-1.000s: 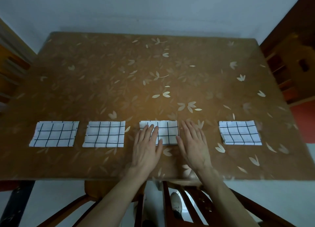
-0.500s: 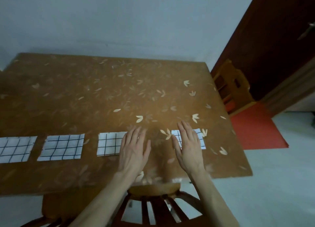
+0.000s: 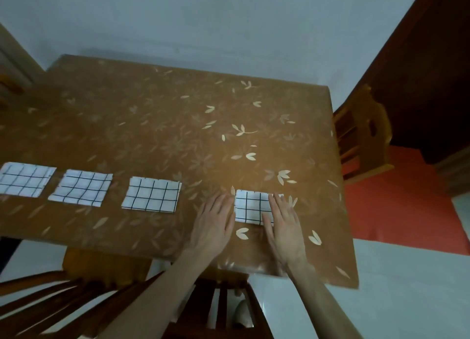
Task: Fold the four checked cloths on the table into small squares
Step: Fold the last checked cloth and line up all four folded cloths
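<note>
Four white cloths with black checks lie folded in a row near the front edge of the brown table [image 3: 157,115]. The far-left cloth [image 3: 24,179], the second cloth [image 3: 81,187] and the third cloth [image 3: 152,192] lie untouched. My right hand [image 3: 283,226] lies flat with straight fingers on the right part of the fourth cloth [image 3: 250,206]. Just left of that cloth, my left hand [image 3: 213,226] rests flat on the table, fingertips at the cloth's left edge.
The tablecloth has a pale leaf pattern. Wooden chairs [image 3: 223,310] stand below the table's front edge, and another wooden chair [image 3: 361,135] stands off the right side. A red mat [image 3: 401,206] covers the floor at right. A dark door [image 3: 432,66] is behind it.
Both hands moved from the third cloth rightward to the fourth cloth. The view swung right with them; the right hand now lies on the fourth cloth.
</note>
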A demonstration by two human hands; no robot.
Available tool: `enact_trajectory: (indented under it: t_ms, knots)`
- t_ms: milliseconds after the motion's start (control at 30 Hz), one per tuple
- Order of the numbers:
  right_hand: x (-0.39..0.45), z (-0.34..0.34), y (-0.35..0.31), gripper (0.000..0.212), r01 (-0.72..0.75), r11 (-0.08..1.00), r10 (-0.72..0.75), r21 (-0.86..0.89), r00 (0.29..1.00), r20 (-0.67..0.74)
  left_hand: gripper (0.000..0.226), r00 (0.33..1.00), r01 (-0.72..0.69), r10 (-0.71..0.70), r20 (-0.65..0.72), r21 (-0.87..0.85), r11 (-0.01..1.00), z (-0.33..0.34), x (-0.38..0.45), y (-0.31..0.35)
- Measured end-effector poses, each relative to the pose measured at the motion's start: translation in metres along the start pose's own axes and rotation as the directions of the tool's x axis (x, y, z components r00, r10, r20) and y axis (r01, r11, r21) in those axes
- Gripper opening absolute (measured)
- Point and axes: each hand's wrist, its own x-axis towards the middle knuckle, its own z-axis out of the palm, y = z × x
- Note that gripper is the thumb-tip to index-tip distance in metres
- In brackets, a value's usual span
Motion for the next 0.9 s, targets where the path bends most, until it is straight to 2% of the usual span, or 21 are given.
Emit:
enact_trajectory:
  t_ms: [133,267,333,400,467,600,667,833,900]
  knots:
    - [0.009,0.019,0.026,0.062,-0.036,0.999,0.039,-0.039,0.997,0.061,0.057,0.990,-0.054,0.054,0.130,-0.001,0.999,0.033,0.010,0.008]
    - [0.014,0.033,0.044,0.070,-0.050,0.994,0.066,-0.100,0.983,0.172,0.056,0.945,-0.078,0.058,0.322,0.051,0.996,0.067,0.017,0.013]
    - [0.017,0.040,0.052,0.071,-0.051,0.988,0.086,-0.148,0.966,0.245,0.061,0.915,-0.083,0.043,0.400,0.084,0.993,0.081,0.022,0.014]
    - [0.020,0.049,0.057,0.076,-0.056,0.983,0.106,-0.177,0.951,0.290,0.074,0.897,-0.084,0.025,0.441,0.116,0.990,0.092,0.024,0.013]
    - [0.021,0.057,0.060,0.080,-0.068,0.980,0.125,-0.186,0.942,0.312,0.086,0.891,-0.069,0.005,0.453,0.125,0.990,0.102,0.024,0.008]
    - [0.028,0.066,0.059,0.070,-0.105,0.982,0.153,-0.154,0.927,0.342,0.077,0.889,-0.039,-0.012,0.457,0.102,0.994,0.105,0.027,0.003]
    - [0.031,0.070,0.054,0.062,-0.118,0.989,0.140,-0.088,0.940,0.313,0.081,0.897,-0.023,-0.017,0.442,0.085,0.996,0.104,0.027,0.001]
    - [0.038,0.082,0.034,0.061,-0.128,0.987,0.100,0.099,0.964,0.246,0.060,0.942,0.048,-0.066,0.329,0.062,0.997,0.113,0.023,-0.022]
    - [0.042,0.089,0.023,0.060,-0.103,0.987,0.071,0.123,0.969,0.236,0.062,0.946,0.067,-0.084,0.312,0.066,0.996,0.110,0.022,-0.037]
